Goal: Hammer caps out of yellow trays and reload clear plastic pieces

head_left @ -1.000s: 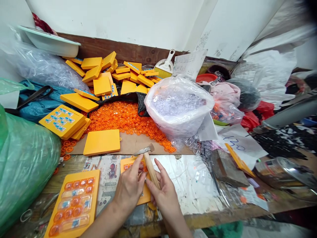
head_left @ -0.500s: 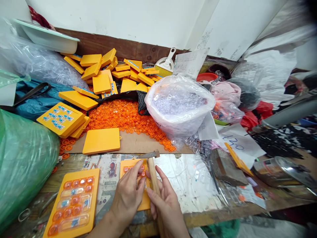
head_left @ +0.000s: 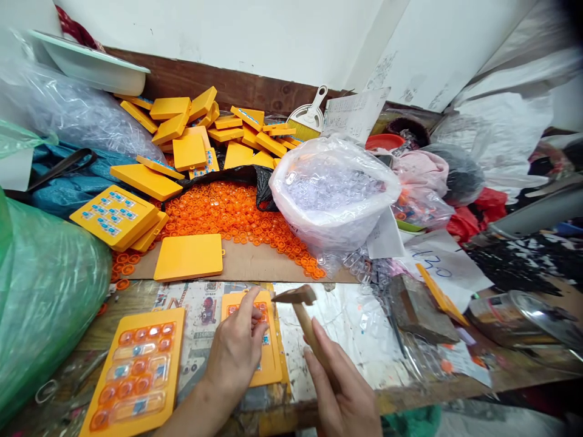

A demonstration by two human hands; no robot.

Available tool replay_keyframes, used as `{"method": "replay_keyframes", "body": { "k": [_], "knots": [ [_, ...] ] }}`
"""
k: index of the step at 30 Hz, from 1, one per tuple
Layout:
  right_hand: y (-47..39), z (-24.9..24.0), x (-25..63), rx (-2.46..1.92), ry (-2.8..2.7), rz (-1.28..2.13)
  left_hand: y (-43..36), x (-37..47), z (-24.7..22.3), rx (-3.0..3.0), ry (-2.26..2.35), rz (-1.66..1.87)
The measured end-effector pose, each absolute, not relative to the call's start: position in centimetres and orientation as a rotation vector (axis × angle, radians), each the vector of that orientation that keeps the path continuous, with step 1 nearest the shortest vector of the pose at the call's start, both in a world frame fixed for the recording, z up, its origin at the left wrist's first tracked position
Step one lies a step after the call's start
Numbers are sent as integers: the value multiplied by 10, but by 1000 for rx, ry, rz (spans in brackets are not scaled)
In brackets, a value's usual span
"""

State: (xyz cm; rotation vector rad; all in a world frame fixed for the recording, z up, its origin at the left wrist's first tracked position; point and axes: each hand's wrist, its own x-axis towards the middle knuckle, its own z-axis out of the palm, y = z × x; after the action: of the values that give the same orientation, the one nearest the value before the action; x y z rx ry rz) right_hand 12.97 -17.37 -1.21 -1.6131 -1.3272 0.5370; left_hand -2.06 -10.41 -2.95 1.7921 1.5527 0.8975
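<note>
A hammer (head_left: 301, 309) with a wooden handle is in my right hand (head_left: 344, 379), its metal head raised right of the middle panel. My left hand (head_left: 234, 346) rests over a yellow panel (head_left: 272, 364) with orange rings in it, fingers apart and covering part of it. Nothing shows in the left fingers. Another yellow panel (head_left: 175, 358), filled with orange rings and clear oblong pieces, lies at the lower left. Behind the hands a plain yellow panel (head_left: 189, 258) lies face down on cardboard.
Loose orange rings (head_left: 223, 209) are heaped behind, beside a white bag (head_left: 337, 224) of clear parts. Yellow panels (head_left: 168, 109) pile up at the back. A green bag (head_left: 50, 303) stands left; a grey block (head_left: 421, 309) and metal pot (head_left: 523, 315) sit right.
My right hand has moved right and down with the hammer, away from the middle panel and my left hand. My left hand has hardly moved.
</note>
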Motion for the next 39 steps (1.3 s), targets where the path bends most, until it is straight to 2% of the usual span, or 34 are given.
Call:
{"method": "replay_keyframes", "body": {
  "k": [4, 8, 11, 14, 18, 22, 30, 39],
  "knots": [
    [-182, -12, 142, -1535, -1738, 396, -103, -21, -25, 1740, 1548, 834],
    [-185, -13, 144, -1508, -1813, 179, -101, -20, -22, 1703, 1543, 802],
    [-186, -19, 142, -1571, -1853, 220, -102, -20, -23, 1691, 1544, 797],
    [-188, -28, 138, -1597, -1674, 416, -104, -21, -22, 1701, 1552, 777],
    [-191, -37, 135, -1672, -1015, 685, -98, -26, -9, 1800, 1529, 834],
    [-188, -37, 136, -1559, -536, 898, -62, -17, 12, 2144, 1462, 832],
    [-186, -41, 131, -1512, -494, 894, 30, 46, -15, 2475, 1151, 469],
    [-189, -44, 128, -1524, -483, 883, 26, 26, -5, 2502, 1073, 263]
  ]
}}
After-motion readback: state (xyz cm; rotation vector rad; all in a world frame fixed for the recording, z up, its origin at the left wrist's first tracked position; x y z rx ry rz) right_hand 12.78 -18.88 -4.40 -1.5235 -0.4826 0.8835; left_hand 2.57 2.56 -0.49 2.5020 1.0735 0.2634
